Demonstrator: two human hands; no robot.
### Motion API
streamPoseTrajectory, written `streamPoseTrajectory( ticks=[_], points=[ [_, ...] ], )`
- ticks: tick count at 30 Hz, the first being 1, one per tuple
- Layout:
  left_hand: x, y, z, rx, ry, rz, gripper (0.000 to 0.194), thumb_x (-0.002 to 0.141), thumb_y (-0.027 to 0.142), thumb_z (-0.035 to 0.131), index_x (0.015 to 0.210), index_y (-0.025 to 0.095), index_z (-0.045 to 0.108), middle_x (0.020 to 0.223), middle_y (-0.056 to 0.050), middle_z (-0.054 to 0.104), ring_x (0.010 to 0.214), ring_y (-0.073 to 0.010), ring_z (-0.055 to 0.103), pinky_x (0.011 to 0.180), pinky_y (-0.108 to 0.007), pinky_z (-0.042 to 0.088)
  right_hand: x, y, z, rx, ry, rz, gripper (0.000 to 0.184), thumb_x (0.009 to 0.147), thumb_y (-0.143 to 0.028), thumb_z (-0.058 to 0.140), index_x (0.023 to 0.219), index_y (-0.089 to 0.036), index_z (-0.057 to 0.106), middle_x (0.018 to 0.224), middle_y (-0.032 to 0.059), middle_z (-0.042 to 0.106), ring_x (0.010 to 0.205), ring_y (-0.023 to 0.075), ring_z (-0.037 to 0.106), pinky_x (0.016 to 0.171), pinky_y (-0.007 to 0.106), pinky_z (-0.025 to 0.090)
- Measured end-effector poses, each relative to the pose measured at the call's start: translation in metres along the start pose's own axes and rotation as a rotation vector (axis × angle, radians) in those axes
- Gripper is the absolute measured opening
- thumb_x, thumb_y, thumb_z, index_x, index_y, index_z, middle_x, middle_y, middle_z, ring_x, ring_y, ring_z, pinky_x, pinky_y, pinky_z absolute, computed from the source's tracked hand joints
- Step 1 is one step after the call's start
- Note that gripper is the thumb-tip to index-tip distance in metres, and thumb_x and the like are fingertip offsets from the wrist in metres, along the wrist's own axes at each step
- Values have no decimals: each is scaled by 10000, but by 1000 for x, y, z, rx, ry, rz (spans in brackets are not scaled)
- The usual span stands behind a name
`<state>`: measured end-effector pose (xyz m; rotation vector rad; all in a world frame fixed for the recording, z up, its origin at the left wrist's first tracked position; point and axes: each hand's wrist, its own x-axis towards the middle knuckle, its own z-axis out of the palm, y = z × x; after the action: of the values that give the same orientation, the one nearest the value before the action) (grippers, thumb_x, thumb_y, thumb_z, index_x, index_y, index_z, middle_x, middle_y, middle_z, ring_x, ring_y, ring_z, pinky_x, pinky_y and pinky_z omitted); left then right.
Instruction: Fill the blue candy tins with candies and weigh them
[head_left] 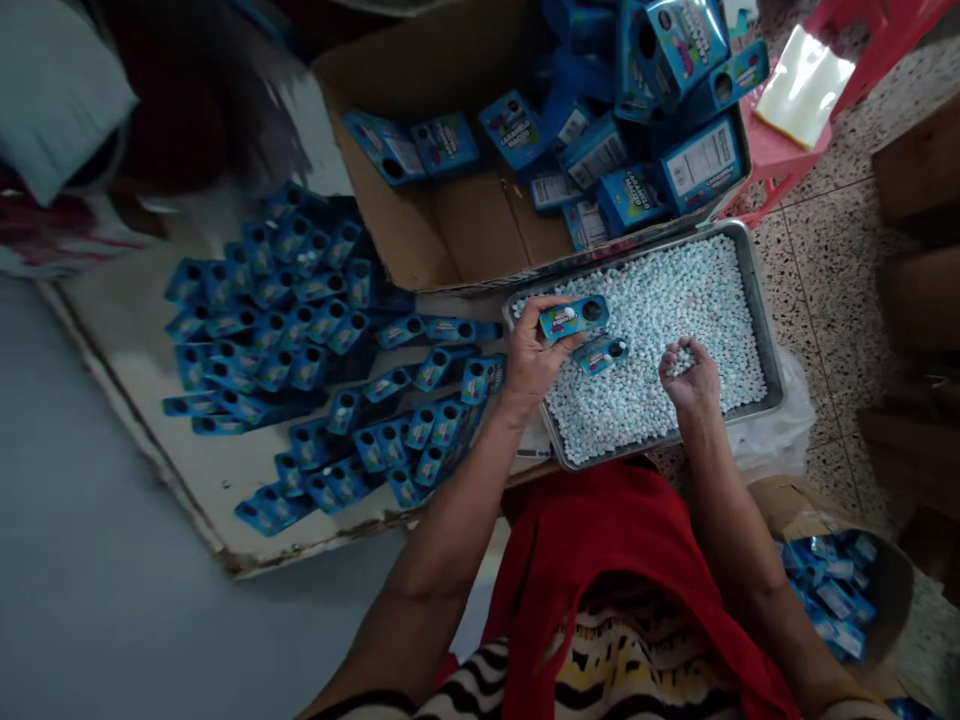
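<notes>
The left hand [534, 347] wraps fingers and thumb around a blue box [571, 317] above the metal tray [768, 330]. A second blue box [598, 356] sits beside its thumb; whether gripped, I cannot tell. The right hand [696, 382], palm up, curls its fingers around some pale pellets [681, 360].

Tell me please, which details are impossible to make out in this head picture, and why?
In the head view:
Grey metal tray: its floor, covered by small pale-blue pellets.
Right hand: how many pellets it holds; too small to count.
Blue rectangular cardboard box in the left hand: its inside, too dark through the hole.
Pale shape at upper left: blurred and cut off by the edge.
</notes>
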<state>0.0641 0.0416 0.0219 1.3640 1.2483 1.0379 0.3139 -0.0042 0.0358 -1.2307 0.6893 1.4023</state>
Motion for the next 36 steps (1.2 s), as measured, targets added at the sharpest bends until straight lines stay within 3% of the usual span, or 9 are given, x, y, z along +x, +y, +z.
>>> streamPoseTrajectory(
  ticks=[6,10,14,22,25,27,30,32,36],
  points=[
    [-14,-11,-30,80,99,8,483,899,494,920,1244,251,685,1232,-44,747,1125,-231,740,1040,-367,624,-10,17,39,-80,-409,-153,311,1103,-333,613,806,-239,601,732,-25,610,622,106,580,578,194,538],
    [-35,-27,-26,74,260,-144,500,858,512,942,1193,244,684,1077,-13,730,964,-206,715,923,-330,614,-23,41,56,-291,-601,-479,369,1022,-439,744,745,-258,583,767,-11,593,725,148,595,733,271,576],
    [-57,-35,-20,10,382,-268,488,844,491,932,1184,248,680,1051,-6,724,951,-195,699,901,-301,586,-27,57,56,-495,-592,-751,431,969,-533,770,683,-272,583,737,1,544,749,181,567,819,326,558],
    [-75,-16,-39,47,404,-246,439,864,402,913,1208,254,684,1112,-16,727,978,-189,697,908,-302,583,-22,72,46,-591,-508,-905,420,999,-597,570,704,-300,603,763,25,581,805,229,630,965,421,571],
    [-79,-12,-49,59,375,-227,442,857,406,925,1198,248,692,1135,-25,732,993,-193,705,915,-307,597,-16,47,25,-802,-446,-1053,382,1027,-576,513,832,-302,693,1046,61,737,1149,275,709,1194,513,501],
    [-83,-11,-55,53,373,-228,447,858,422,923,1202,250,695,1152,-31,738,1006,-198,712,922,-315,610,-8,25,8,-1150,-435,-1097,261,947,-533,688,1053,-309,769,1463,70,709,1521,333,553,1338,590,356],
    [-90,-14,-60,24,360,-236,459,853,435,925,1205,250,696,1198,-42,743,1066,-214,727,990,-348,622,13,8,-6,-1577,-537,-1019,661,732,-306,903,1372,-327,738,1771,83,506,1676,410,368,1381,668,241],
    [-97,-17,-59,-3,331,-253,461,848,439,928,1199,248,697,1168,-38,742,1047,-211,730,999,-357,623,30,11,-5,-1642,-601,-976,680,700,-201,901,1356,-322,766,1686,92,614,1576,400,491,1360,659,280],
    [-115,-24,-55,-38,356,-295,478,821,452,933,1187,254,697,1131,-24,729,1001,-195,723,953,-329,618,49,29,9,-1466,-647,-886,350,689,-218,953,1016,-299,858,1103,25,839,1088,280,670,1142,480,500]
  ],
)
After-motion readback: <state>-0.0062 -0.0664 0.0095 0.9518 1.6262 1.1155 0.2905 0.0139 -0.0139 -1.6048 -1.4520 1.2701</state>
